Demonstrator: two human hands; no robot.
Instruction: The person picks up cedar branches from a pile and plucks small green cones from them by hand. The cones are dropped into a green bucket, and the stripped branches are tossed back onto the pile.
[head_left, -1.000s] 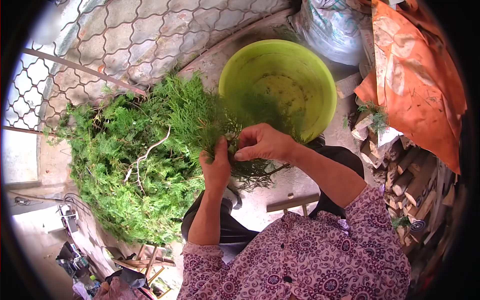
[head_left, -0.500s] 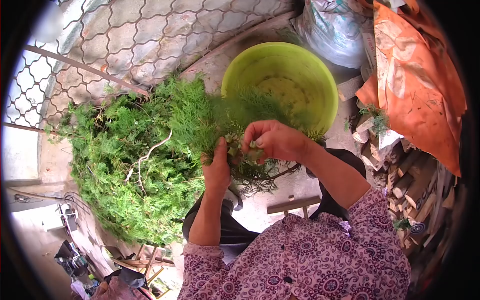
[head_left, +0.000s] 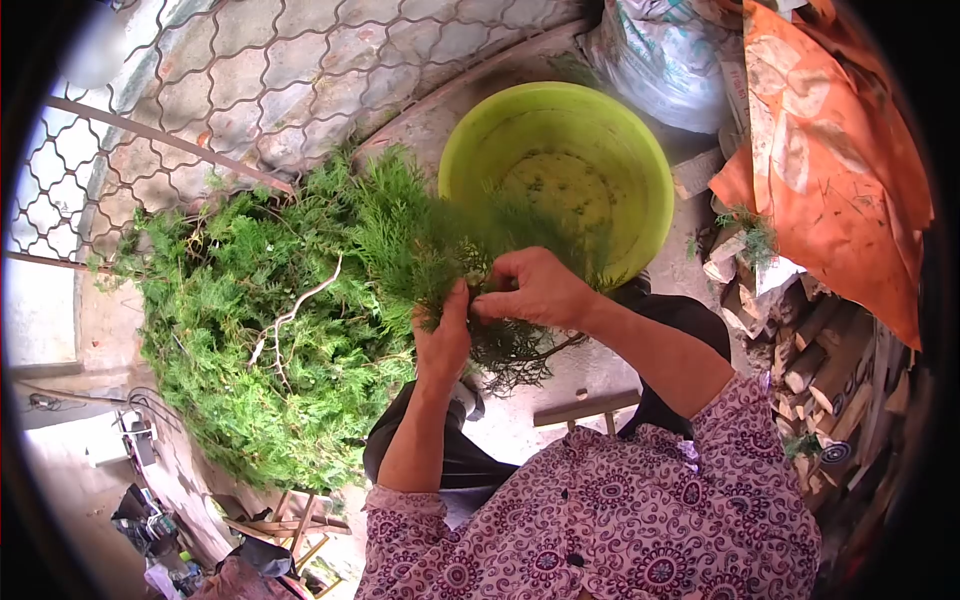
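Observation:
A leafy green branch (head_left: 400, 235) is held in front of me, its foliage reaching over the near left side of a yellow-green basin (head_left: 655, 180). My left hand (head_left: 442, 340) is closed around the branch, thumb up. Close beside it, my right hand (head_left: 540, 290) pinches at the sprigs with thumb and forefinger; what lies between those fingertips is too small to make out. Small dark bits lie on the basin's bottom. Left of my hands spreads a large pile of green cuttings (head_left: 250, 400), with a bare pale stick (head_left: 290, 315) on top.
Behind the pile stands a wavy metal lattice (head_left: 300, 80). A white sack (head_left: 665, 65) sits behind the basin. At right, an orange sheet (head_left: 830, 190) hangs over stacked firewood (head_left: 830, 370). A small wooden stool (head_left: 585, 408) is near my knees.
My right hand has moved left and down, close against my left hand. The green piece that showed between its fingers is no longer visible there.

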